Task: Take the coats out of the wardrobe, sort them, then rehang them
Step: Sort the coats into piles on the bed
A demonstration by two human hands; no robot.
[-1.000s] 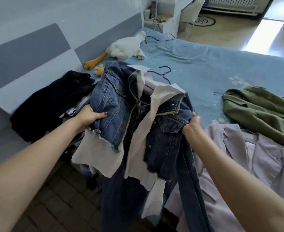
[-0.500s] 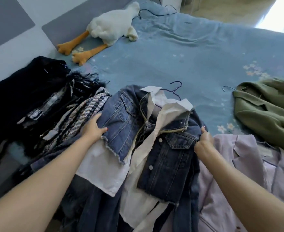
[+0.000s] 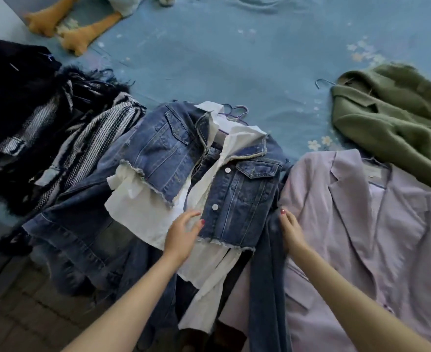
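- Centrally, a cropped denim jacket (image 3: 181, 158) with a white shirt (image 3: 138, 207) inside it lies flat on the blue bedspread (image 3: 234, 59), near the bed's near edge; hem and sleeves hang over the edge.
- Purple hanger hook (image 3: 237, 111) sticks out at the jacket's collar.
- Left hand (image 3: 182, 235) rests on the white shirt just beside the jacket's right front panel; fingers (image 3: 187, 217) relaxed, nearly straight, thumb touching the frayed denim edge, gripping nothing.
- Right hand (image 3: 292, 231) lies at the seam between the jacket's dark denim sleeve and the lilac blazer (image 3: 361, 224); fingers mostly straight, pressing on the fabric, no clear pinch visible.
- Lilac blazer spread flat to the right of the denim jacket, touching it.
- Olive green coat (image 3: 392, 123) further right and behind the blazer, overlapping its upper edge; a thin wire hanger hook (image 3: 323, 82) shows at its collar.
- Second, darker denim garment (image 3: 82, 224) sits under and left of the cropped jacket.
- Black-and-white striped fringed garment (image 3: 95, 138) left of that, beside a black fuzzy coat (image 3: 14, 85) at the far left.
- Plush toy's orange feet (image 3: 67, 31) at top left on the bedspread, well apart from the clothes.
- Dark tiled floor (image 3: 31, 313) at bottom left.
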